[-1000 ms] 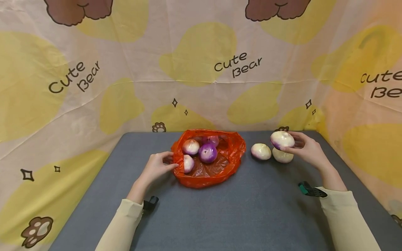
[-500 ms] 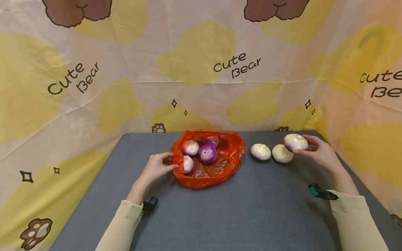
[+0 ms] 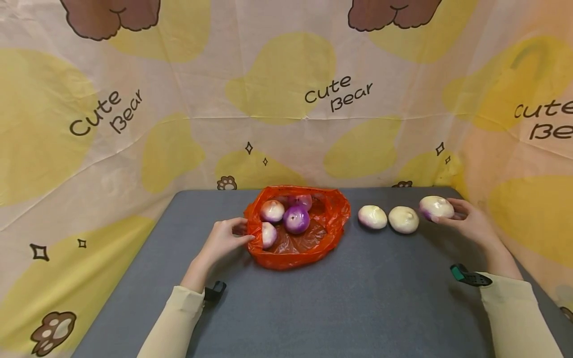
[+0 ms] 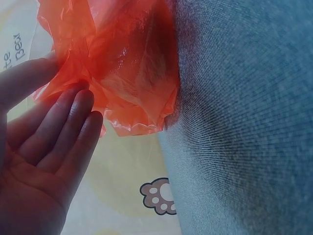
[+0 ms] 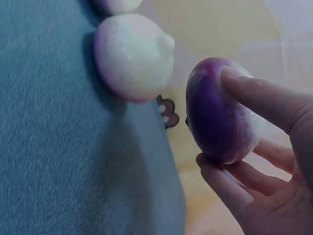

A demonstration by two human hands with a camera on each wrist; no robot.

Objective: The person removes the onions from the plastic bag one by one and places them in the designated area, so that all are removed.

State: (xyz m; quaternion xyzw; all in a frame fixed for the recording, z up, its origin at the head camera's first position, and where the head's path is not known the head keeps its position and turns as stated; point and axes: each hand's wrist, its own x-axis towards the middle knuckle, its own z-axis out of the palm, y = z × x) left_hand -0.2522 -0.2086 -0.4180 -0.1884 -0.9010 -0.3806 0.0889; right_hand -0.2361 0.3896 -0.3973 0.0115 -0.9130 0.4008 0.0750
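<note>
My left hand (image 3: 227, 234) pinches the left rim of a red plastic bag (image 3: 286, 260) between thumb and fingers; the left wrist view has the thin film (image 4: 132, 58) bunched at the fingertips. Several purple-and-white onions, among them a deep purple onion (image 3: 296, 220), lie inside the open-mouthed bag. On the far right, my right hand (image 3: 475, 223) grips a white-and-purple onion (image 3: 435, 207). The right wrist view shows this onion (image 5: 220, 112) held thumb against fingers, apart from the table. Just left of it, a pale onion (image 3: 404, 220) and another onion (image 3: 372, 217) sit in a row.
The grey-blue table (image 3: 313, 308) runs to a cloth backdrop (image 3: 286, 89) printed with bears and lettering, which also closes in both sides. Dark straps with a camera (image 3: 216, 292) sit at the wrists.
My right hand has moved right with its onion, from over the pale onion to a spot beyond it, and slightly lower. The left hand and the bag have stayed put.
</note>
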